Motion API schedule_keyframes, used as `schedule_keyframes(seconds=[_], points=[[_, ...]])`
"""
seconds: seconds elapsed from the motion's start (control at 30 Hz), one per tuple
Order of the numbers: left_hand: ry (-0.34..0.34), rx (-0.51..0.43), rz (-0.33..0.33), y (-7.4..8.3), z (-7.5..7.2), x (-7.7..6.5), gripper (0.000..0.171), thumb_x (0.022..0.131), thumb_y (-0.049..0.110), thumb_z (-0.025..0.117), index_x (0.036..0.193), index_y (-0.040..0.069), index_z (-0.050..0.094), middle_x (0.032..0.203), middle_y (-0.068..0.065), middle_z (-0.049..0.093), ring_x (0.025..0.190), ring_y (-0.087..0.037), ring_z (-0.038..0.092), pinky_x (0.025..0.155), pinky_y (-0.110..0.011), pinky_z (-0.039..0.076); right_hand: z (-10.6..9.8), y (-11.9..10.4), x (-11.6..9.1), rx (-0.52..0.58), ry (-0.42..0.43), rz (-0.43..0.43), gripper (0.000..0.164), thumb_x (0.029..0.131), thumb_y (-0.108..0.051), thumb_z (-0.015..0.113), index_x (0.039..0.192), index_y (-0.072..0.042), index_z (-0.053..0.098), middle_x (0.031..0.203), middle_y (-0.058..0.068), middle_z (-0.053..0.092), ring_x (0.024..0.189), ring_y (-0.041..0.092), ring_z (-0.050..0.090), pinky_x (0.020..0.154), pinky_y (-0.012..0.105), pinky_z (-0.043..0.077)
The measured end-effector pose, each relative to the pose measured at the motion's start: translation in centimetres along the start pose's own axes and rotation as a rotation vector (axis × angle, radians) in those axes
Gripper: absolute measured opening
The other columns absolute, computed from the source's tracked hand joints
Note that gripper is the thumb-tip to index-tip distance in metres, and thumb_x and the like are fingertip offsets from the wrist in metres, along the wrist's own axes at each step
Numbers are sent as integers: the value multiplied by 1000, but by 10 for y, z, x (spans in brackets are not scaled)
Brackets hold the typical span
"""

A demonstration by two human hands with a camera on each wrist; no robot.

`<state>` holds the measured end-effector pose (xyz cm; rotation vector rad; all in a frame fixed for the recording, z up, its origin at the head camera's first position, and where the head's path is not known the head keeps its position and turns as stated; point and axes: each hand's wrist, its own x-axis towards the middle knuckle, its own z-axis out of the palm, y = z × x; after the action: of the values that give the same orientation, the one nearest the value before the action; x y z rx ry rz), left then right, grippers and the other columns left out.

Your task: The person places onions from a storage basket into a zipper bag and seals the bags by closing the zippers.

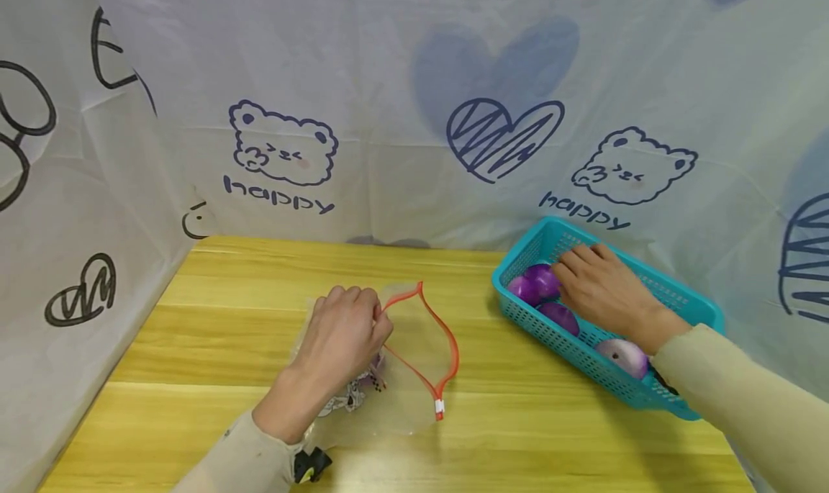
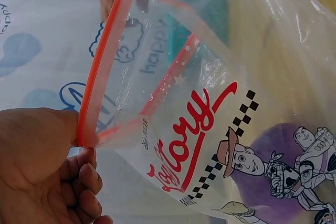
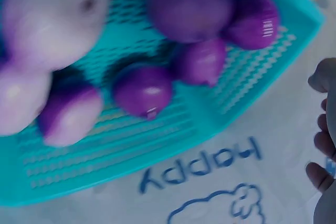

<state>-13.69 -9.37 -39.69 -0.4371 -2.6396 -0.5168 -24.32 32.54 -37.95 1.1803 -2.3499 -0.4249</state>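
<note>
My left hand pinches the rim of a clear zip bag between thumb and fingers. The bag's red zip edge gapes wide, with a white slider at one end. Printed cartoon figures and red lettering cover its side; a purple round patch shows there, and I cannot tell whether it is print or contents. Above the turquoise basket hangs my right hand, fingers bent loosely, nothing visible between them. Purple onion-like bulbs are not distinct through the bag; in the basket lie several purple bulbs.
A larger whitish-purple bulb lies at the basket's near end. The wooden table ends at a printed white cloth hanging behind and on the left. A small black item sits by the left wrist.
</note>
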Motion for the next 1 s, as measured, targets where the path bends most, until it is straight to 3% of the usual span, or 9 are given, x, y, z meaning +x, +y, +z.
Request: schedule_keyframes(seconds=[0.17,0.27,0.33,0.4,0.47,0.57,0.67,0.8,1.0], points=[[-10,-1,-8,0,0,-1,20,92,12,63,74,15,53,67,3,47,65,-21,40,63,-33,34,7,8,-22,-63,-57,-73,56,109,-31,13,108,-1,60,103,16,62,94,36,54,77,45,43],[-18,-2,-13,0,0,-2,20,92,12,63,74,15,53,67,3,47,65,-21,41,63,-33,34,11,10,-28,-64,-55,-82,65,110,-36,5,111,-1,60,105,16,63,96,36,55,80,47,46],[-21,-2,-13,0,0,-2,20,92,13,63,74,15,53,67,3,47,65,-21,41,63,-33,34,12,12,-27,-45,-41,-83,65,111,-38,7,113,-1,60,107,17,63,98,37,57,82,48,48],[-22,-3,-11,0,1,-2,21,92,12,63,74,15,53,67,3,46,65,-21,40,63,-33,34,12,13,-23,-34,-40,-88,45,111,-35,31,116,-1,60,110,17,64,101,37,58,85,49,49],[-21,-3,-8,0,1,-3,21,92,12,63,74,15,52,67,3,46,65,-21,40,63,-33,33,12,13,-16,-35,-53,-97,37,105,-34,54,121,-1,61,116,17,64,106,37,58,89,50,49],[-18,-4,-11,-1,1,-4,21,91,11,63,73,15,52,66,4,45,64,-20,40,63,-33,33,15,9,-2,-74,-103,-129,56,87,-32,82,131,-3,61,125,15,64,115,36,57,95,50,48],[-14,-10,-16,-2,1,-5,21,91,10,63,73,15,52,66,4,45,64,-20,39,63,-33,33,23,4,10,-123,-143,-173,60,89,-35,82,138,-7,60,132,12,64,122,34,56,98,50,48],[-6,-16,-14,-2,1,-6,21,91,10,62,73,15,53,66,4,45,64,-20,39,62,-33,33,33,-2,20,-140,-195,-216,52,95,-26,76,142,-10,60,138,9,63,124,31,56,96,48,47],[1,-9,-13,-3,0,-7,24,91,10,62,71,16,51,65,5,44,63,-19,38,62,-33,33,44,-8,28,-138,-303,-216,47,103,-20,66,149,-14,57,148,7,59,131,29,54,98,48,46]])
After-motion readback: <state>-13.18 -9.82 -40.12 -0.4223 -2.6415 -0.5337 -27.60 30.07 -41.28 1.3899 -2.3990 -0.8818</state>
